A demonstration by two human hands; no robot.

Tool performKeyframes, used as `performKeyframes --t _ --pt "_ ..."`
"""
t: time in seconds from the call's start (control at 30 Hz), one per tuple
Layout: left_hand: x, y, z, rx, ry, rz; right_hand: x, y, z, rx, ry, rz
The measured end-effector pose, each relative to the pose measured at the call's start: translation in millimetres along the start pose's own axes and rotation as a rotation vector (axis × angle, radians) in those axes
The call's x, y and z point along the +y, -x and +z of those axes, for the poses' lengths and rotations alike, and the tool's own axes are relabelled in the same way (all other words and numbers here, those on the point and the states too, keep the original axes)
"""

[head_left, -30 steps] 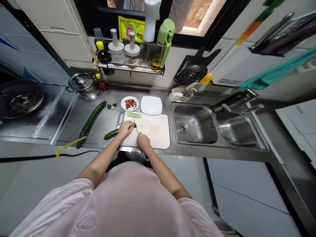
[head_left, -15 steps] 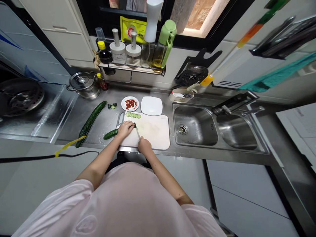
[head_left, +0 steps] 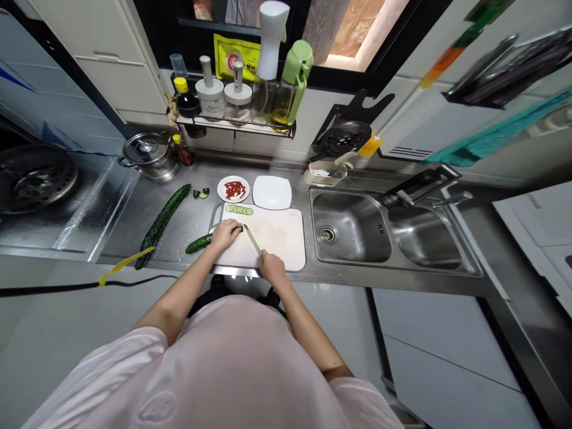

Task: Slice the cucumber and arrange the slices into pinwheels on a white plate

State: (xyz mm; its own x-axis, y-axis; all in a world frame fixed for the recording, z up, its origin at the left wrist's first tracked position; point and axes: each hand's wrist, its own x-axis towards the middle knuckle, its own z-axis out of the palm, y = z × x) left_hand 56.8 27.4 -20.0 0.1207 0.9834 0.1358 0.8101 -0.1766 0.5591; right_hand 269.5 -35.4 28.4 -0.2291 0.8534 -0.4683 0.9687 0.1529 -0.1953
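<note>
On the white cutting board [head_left: 286,238], my left hand [head_left: 225,235] is closed over a cucumber [head_left: 199,243], whose one end sticks out to the left past the board. My right hand [head_left: 271,267] grips the handle of a knife [head_left: 252,239], its blade slanting up and left with the tip close to the cucumber's right end. A row of thin cucumber slices [head_left: 239,209] lies along the board's far edge. Behind the board are a plate of chopped red pieces [head_left: 235,190] and a square white plate [head_left: 272,192].
A long whole cucumber [head_left: 164,223] and small cucumber scraps [head_left: 204,193] lie left of the board. Farther left stands a lidded steel pot [head_left: 151,156]. A double sink [head_left: 351,226] is at the right. A bottle rack [head_left: 236,124] hangs over the counter's back.
My right hand has shifted right with the knife, and more of the blade shows, tilted farther to the left. My left hand stays on the cucumber. The view has moved slightly.
</note>
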Motion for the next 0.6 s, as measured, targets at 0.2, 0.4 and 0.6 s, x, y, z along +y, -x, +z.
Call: performKeyframes --t 0.2,0.4,0.6 --pt "2.7 0.9 -0.7 -0.001 -0.006 -0.026 11.6 4.1 -2.8 0.028 0.040 0.047" --pt "2.6 2.8 -1.6 0.043 0.038 -0.058 19.5 4.7 -1.6 0.139 0.057 0.098" --pt "20.1 -1.2 -11.3 0.054 0.064 -0.016 25.3 5.2 -8.7 0.227 0.073 0.116"
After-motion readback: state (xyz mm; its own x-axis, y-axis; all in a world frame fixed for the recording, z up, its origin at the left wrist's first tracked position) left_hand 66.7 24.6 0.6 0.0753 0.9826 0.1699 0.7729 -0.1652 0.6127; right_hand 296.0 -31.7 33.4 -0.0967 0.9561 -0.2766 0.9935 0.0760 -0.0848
